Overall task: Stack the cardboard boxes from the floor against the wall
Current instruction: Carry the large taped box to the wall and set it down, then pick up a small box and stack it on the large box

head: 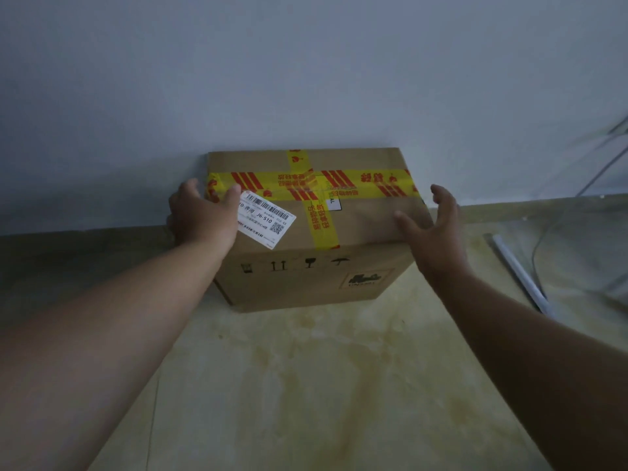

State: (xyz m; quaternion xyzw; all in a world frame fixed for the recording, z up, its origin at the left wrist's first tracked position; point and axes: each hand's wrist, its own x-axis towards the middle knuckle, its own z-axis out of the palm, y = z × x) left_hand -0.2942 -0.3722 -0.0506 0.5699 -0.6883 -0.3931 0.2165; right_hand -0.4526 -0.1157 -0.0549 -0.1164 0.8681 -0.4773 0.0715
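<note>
Two bare forearms reach forward from the bottom corners of the frame toward a brown cardboard box [316, 232] that sits on the pale, yellow-stained tile floor [306, 385], its far edge against the grey-white wall [306, 79].

Left hand [202, 215] rests on the box's upper left corner, thumb lying over the top face at the edge of a white shipping label with barcodes [266, 219], fingers wrapped out of sight around the left side; whether it clamps the cardboard or only touches it cannot be told.

Right hand [433, 219] hangs spread at the box's right edge, fingers apart and curled; whether it touches the cardboard cannot be told.

Box's long axis runs left to right, parallel with the wall, and its top face is turned up toward the camera. Yellow packing tape with red stripes and characters [306, 183] crosses that top face in both directions. The near face carries a row of black handling symbols [295, 265] and a square printed logo [365, 279] at lower right, all upright.

At far right, a white tube [520, 273] lies on the floor, with thin grey cables [543, 239] running beside it, well apart from the box.
</note>
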